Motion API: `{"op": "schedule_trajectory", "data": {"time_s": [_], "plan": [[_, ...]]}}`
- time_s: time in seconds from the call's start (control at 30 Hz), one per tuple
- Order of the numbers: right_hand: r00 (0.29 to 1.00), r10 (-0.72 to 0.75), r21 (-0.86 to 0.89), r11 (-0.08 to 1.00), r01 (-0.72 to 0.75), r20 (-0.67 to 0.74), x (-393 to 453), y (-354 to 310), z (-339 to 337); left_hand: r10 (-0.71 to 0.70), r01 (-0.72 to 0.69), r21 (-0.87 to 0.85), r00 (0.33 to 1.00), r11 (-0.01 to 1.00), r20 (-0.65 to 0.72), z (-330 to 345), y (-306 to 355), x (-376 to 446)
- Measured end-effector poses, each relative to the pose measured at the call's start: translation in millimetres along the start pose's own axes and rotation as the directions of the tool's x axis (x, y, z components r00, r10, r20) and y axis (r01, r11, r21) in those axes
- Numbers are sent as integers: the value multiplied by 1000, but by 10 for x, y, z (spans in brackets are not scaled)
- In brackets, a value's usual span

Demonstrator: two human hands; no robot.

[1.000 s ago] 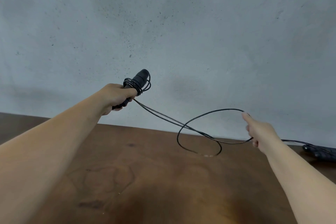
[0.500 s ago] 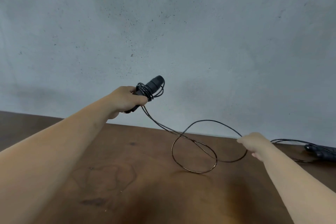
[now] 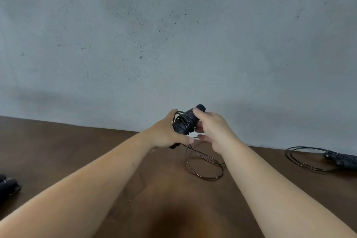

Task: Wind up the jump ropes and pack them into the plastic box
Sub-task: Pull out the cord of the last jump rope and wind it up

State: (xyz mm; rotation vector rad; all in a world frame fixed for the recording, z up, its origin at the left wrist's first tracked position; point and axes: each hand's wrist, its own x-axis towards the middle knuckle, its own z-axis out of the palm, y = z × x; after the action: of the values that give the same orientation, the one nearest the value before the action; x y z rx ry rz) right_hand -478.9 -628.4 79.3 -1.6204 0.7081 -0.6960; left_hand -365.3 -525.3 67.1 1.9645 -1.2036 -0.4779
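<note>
Item: jump rope handle (image 3: 186, 121), black, with several turns of thin black cord (image 3: 204, 168) wound about it. Location: held above the desk (image 3: 77, 160) at centre, toward the far edge by the grey wall (image 3: 173, 35).
Left hand (image 3: 164, 134): grip curled round the lower part of the handle.
Right hand (image 3: 210, 127): fingers bent over the handle's upper end; whether they pinch the cord as well cannot be told.
Loose cord: one loop lying on the desk just beneath the hands, the rest running off right behind the right forearm.
Further stock: second rope (image 3: 316, 158), loosely coiled with its handles, far right; dark object (image 3: 7, 184) at the left edge, not identifiable.
Plastic box: not in view.
Step in hand: winding, judged partway.
Next move calls for laying another turn snugly while the left hand pins the turns already made.
</note>
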Motion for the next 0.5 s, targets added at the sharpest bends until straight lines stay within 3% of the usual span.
{"op": "schedule_trajectory", "data": {"time_s": [0.2, 0.3, 0.4, 0.5], "plan": [[997, -57, 220, 974, 46, 43, 16, 174, -125, -45, 39, -76, 996, 996, -71, 130, -101, -32], [998, -44, 323, 945, 56, -46, 61, 238, -159, -73, 66, -79, 993, 995, -89, 121, -61, -42], [996, -13, 123, 992, 24, -90, 119, 223, -181, -13, 30, 164, 994, 986, -109, 43, -36, -48], [996, -51, -101, 994, 44, -78, 139, 211, -155, 109, -61, 463, 991, 884, -78, -42, -7, -50]]}}
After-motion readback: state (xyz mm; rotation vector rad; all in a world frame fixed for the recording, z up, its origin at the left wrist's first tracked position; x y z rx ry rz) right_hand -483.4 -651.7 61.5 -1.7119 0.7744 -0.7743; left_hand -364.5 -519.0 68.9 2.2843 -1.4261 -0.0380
